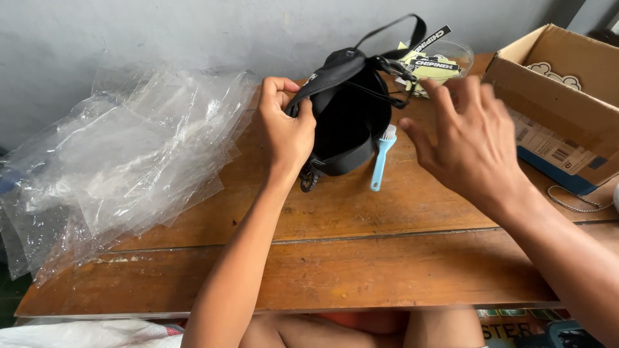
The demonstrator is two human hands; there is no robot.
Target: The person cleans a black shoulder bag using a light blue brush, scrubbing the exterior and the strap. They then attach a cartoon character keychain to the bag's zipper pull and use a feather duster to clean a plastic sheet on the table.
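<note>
Left hand [288,132]: I see its fingers [278,90] curled tight, pinching the rim of the black bag [348,119]. Right hand [467,138]: fingers [445,96] spread, holding nothing, hovering just right of the bag. Black bag: standing on the wooden bench [335,258], mouth toward me, strap [393,29] looped above. Light blue brush [382,158]: lying against the bag's right side. Clear bowl [445,61]: behind the bag. Cardboard box [561,103]: well right of the bag. Plastic sheets [122,161]: piled left of the bag.

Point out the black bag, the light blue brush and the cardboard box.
black bag [351,119]: head view, its dark front panel.
light blue brush [380,164]: head view, its handle.
cardboard box [558,109]: head view, its near side wall.
</note>
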